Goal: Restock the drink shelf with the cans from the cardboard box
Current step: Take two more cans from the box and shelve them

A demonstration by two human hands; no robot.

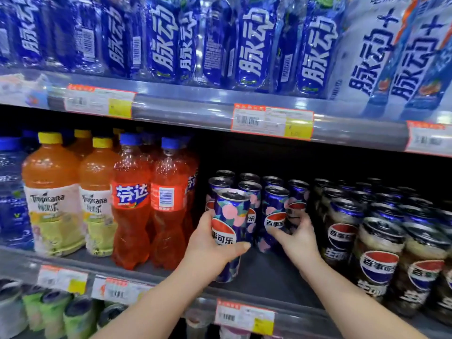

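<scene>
My left hand (209,250) grips a tall blue Pepsi can with pink blotches (231,216) and holds it slightly tilted above the front of the middle shelf (259,275). My right hand (297,237) is closed around a second can of the same kind (274,211), which stands in the front row of several like cans (247,189). The cardboard box is out of view.
Orange Fanta bottles (132,206) and Tropicana bottles (52,194) stand left of the cans. Dark Pepsi cans (376,250) fill the right side. Blue bottles (254,42) line the upper shelf; price tags (271,121) hang on the shelf edges. More cans sit on the lower shelf (53,311).
</scene>
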